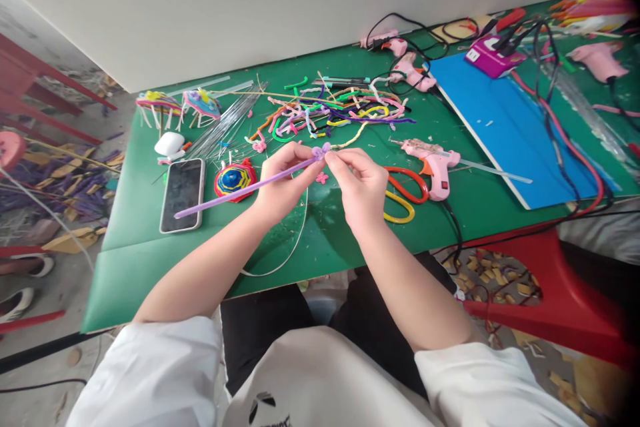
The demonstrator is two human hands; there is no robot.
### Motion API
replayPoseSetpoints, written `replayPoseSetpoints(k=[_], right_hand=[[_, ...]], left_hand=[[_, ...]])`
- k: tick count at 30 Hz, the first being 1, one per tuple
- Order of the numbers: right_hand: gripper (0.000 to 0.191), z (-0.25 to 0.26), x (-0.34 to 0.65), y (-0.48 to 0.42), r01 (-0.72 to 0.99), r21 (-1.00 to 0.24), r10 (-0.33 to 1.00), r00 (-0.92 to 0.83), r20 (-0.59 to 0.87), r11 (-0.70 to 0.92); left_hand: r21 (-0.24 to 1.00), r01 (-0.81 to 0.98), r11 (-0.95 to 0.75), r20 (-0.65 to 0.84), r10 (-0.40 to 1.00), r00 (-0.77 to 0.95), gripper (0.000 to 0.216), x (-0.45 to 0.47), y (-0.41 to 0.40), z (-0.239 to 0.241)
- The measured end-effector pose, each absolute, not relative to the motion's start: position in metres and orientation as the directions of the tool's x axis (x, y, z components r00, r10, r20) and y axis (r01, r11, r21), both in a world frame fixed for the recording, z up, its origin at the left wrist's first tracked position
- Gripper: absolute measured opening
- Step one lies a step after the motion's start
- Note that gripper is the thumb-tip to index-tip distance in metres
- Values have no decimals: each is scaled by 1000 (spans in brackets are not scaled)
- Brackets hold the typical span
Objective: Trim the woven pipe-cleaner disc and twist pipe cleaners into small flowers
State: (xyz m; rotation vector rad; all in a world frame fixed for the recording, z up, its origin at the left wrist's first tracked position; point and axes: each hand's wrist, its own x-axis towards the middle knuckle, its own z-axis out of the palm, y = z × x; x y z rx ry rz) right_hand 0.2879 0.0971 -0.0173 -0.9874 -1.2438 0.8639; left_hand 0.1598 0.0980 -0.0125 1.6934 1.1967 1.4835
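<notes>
Bridging both hands [283, 180] [363, 188] is a purple pipe cleaner [245, 189]

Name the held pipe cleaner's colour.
The pipe cleaner is light purple, clearest in the head view.

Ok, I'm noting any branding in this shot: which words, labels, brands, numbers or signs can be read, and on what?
None can be read with certainty.
Pale top: a dark logo with lettering under it, cut off by the picture's lower edge; unreadable.
Purple power box: a small white label and faint print, too small and blurred to read.
Phone: no text shows on its dark screen.
</notes>
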Motion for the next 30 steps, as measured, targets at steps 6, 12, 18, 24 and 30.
replayPoseSetpoints(k=[6,12,18,24,30], right_hand=[[16,-13,299,106,-62,-935,937,57,345,348],[14,-18,295,106,-83,-959,963,47,266,269],[14,-20,291,104,-95,-959,964,40,264,267],[12,-19,292,102,-89,-942,946,8,325,324],[19,-19,296,107,-126,-955,961,-32,273,267]], left_hand=[[774,377,-509,521,850,77,11,154,102,-5],[796,342,-500,503,860,87,11,157,100,-3],[877,211,-432,443,896,-9,9,160,98,-10],[958,0,-286,286,957,-38,12,162,97,-12],[966,-23,-259,258,965,-36,16,161,99,-12]])
